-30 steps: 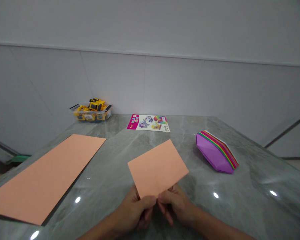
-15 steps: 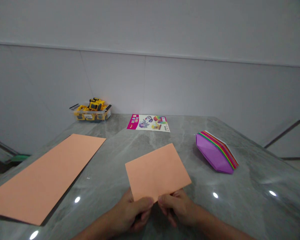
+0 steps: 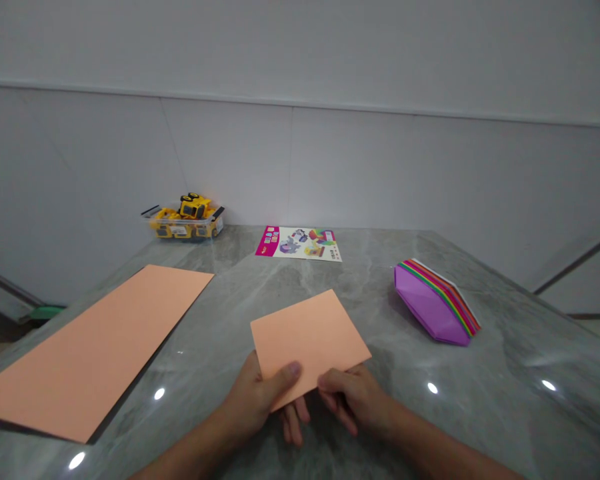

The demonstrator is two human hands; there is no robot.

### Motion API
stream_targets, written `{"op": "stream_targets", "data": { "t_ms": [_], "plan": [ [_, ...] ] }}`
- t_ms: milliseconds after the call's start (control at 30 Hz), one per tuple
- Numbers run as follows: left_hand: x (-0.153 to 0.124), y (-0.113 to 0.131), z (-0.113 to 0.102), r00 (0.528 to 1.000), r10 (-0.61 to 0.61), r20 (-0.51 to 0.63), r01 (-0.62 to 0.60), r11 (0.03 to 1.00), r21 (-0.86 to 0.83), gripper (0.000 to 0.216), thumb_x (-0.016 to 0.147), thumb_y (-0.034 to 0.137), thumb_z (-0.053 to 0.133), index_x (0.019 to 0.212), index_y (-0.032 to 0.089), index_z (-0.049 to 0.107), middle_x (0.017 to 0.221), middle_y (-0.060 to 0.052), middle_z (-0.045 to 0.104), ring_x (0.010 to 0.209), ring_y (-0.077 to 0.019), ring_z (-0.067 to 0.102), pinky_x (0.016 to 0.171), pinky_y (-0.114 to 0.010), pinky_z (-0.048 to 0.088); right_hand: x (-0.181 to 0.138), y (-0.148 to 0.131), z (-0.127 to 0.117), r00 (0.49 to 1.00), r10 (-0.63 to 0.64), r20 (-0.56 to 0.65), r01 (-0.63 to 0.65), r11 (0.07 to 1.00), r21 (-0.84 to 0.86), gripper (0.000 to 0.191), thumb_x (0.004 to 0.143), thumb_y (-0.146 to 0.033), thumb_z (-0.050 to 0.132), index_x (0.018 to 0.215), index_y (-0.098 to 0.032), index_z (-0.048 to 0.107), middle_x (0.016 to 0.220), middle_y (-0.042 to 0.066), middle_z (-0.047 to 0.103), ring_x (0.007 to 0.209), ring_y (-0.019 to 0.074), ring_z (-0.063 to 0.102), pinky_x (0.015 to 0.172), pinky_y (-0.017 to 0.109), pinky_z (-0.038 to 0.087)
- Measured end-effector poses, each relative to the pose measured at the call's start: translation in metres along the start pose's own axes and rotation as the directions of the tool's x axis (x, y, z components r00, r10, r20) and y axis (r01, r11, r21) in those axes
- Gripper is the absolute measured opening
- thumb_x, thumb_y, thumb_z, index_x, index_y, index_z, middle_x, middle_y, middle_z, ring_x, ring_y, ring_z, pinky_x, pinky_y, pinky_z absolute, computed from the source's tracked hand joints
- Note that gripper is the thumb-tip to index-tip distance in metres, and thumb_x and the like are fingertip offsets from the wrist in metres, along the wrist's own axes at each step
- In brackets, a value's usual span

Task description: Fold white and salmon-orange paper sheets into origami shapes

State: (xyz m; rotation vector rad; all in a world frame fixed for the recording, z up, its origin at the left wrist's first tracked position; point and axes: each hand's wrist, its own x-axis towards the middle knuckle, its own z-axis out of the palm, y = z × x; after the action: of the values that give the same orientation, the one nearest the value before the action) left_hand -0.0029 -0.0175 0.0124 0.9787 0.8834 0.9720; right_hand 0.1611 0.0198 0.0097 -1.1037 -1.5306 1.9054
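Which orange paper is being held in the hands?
The small orange paper in the middle: the left hand and right hand pinch its near edge. The long orange sheet lies flat, untouched, farther left.

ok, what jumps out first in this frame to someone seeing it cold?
Front and centre, the left hand and right hand pinch the near edge of a small peach paper sheet. A larger peach sheet lies flat on the grey marble table at left. A fanned rainbow paper stack sits at right.
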Motion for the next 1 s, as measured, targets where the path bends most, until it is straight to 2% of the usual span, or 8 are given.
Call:
{"op": "stream_targets", "data": {
  "t_ms": [133,300,500,600,733,933,1000],
  "plan": [
    [-0.003,0.000,0.001,1.000,0.014,-0.025,-0.013,1.000,0.025,0.051,0.081,0.052,0.054,0.067,0.004,0.062,0.048,-0.009,0.061,0.036,-0.0166,0.060,0.032,-0.018,0.044,-0.003,-0.003,-0.001,0.999,0.020,-0.051,-0.027,0.992,-0.126,0.024,0.061,-0.028,0.044,0.038,-0.019,0.042,0.031,-0.006,0.035,0.025,0.0056,0.032,0.027,0.019,0.019],
    [-0.005,0.006,0.001,1.000,0.009,-0.002,-0.009,1.000,-0.006,0.049,0.080,0.051,0.056,0.063,0.005,0.059,0.045,-0.007,0.059,0.034,-0.0160,0.058,0.031,-0.019,0.043,-0.002,-0.006,-0.009,1.000,-0.016,0.008,0.016,1.000,0.005,0.026,0.059,-0.034,0.045,0.039,-0.017,0.044,0.034,-0.005,0.038,0.023,0.0044,0.030,0.025,0.019,0.018],
    [-0.006,0.003,0.000,1.000,0.002,-0.015,-0.002,1.000,-0.010,0.049,0.079,0.051,0.056,0.062,0.005,0.060,0.045,-0.007,0.059,0.033,-0.0157,0.057,0.030,-0.019,0.043,-0.004,-0.005,-0.011,0.999,-0.006,-0.045,0.000,0.992,-0.123,0.025,0.063,-0.031,0.049,0.042,-0.018,0.043,0.036,-0.006,0.037,0.025,0.0044,0.031,0.026,0.017,0.019],
    [-0.006,0.004,0.000,1.000,-0.002,-0.028,0.001,0.999,-0.037,0.046,0.079,0.049,0.058,0.070,0.005,0.061,0.045,-0.008,0.061,0.032,-0.0171,0.058,0.029,-0.020,0.043,-0.001,-0.005,-0.017,1.000,-0.027,-0.006,0.027,0.999,-0.035,0.027,0.063,-0.033,0.050,0.042,-0.016,0.047,0.036,-0.005,0.041,0.024,0.0047,0.032,0.026,0.017,0.020],
    [-0.006,0.009,0.000,0.999,-0.007,-0.034,0.004,0.998,-0.070,0.046,0.079,0.048,0.058,0.065,0.005,0.060,0.046,-0.008,0.061,0.032,-0.0166,0.057,0.029,-0.019,0.042,0.002,-0.009,-0.029,0.992,-0.117,-0.040,0.119,0.990,0.069,0.029,0.061,-0.034,0.050,0.040,-0.014,0.049,0.031,-0.004,0.038,0.021,0.0043,0.029,0.025,0.017,0.016],
    [-0.007,0.010,0.001,0.999,0.002,-0.042,-0.004,0.999,-0.033,0.052,0.079,0.050,0.057,0.051,0.007,0.056,0.039,-0.006,0.056,0.031,-0.0148,0.056,0.030,-0.018,0.041,-0.001,-0.015,-0.032,0.983,-0.161,-0.093,0.140,0.970,-0.198,0.027,0.064,-0.033,0.056,0.043,-0.017,0.047,0.031,-0.005,0.038,0.024,0.0065,0.033,0.026,0.018,0.022],
    [-0.008,0.010,0.001,0.998,0.001,-0.058,-0.003,0.999,-0.035,0.050,0.078,0.050,0.058,0.053,0.007,0.057,0.040,-0.007,0.057,0.031,-0.0150,0.056,0.030,-0.019,0.041,0.001,-0.014,-0.036,0.977,-0.194,-0.091,0.175,0.967,-0.183,0.030,0.064,-0.035,0.056,0.042,-0.017,0.046,0.031,-0.005,0.037,0.024,0.0060,0.032,0.027,0.018,0.021]
  ]
}}
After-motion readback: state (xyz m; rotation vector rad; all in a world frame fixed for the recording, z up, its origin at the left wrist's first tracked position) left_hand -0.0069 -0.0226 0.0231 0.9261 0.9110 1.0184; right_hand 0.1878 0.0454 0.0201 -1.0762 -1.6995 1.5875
